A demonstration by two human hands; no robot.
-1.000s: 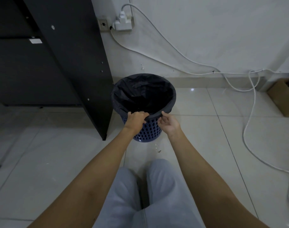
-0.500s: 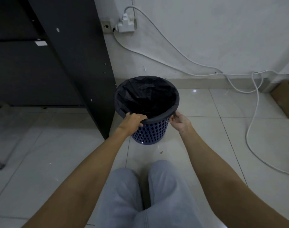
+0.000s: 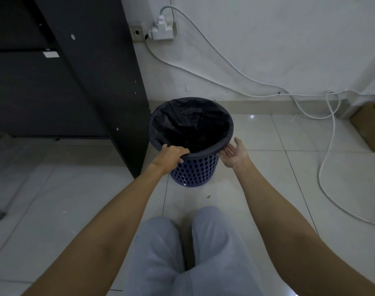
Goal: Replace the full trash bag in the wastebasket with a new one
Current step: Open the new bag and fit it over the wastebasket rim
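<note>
The near rim of the wastebasket (image 3: 195, 167) is gripped by the left hand (image 3: 171, 155), its fingers curled over the black bag (image 3: 190, 122) folded there, apparently to steady the basket. The right hand (image 3: 233, 153) is held open just beside the rim, palm up, nothing in it. The basket is stood on the floor tiles (image 3: 267, 167) beside a dark cabinet panel (image 3: 109, 82), the bag stretched over its whole rim, seemingly fitted.
</note>
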